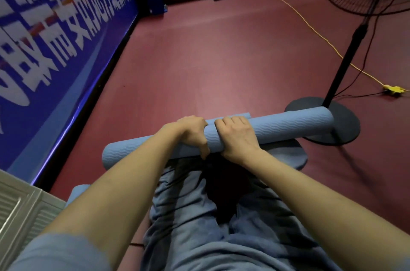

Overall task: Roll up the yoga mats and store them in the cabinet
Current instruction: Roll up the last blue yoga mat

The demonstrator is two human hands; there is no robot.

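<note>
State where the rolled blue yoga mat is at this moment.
In the head view the rolled blue yoga mat lies crosswise at centre, gripped mid-length by the left hand and right hand, its right end by the fan base.

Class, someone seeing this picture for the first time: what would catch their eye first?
The rolled blue mat at centre, gripped side by side by the left hand and right hand. Next, the big blue banner along the left, and the fan stand on the right.
</note>
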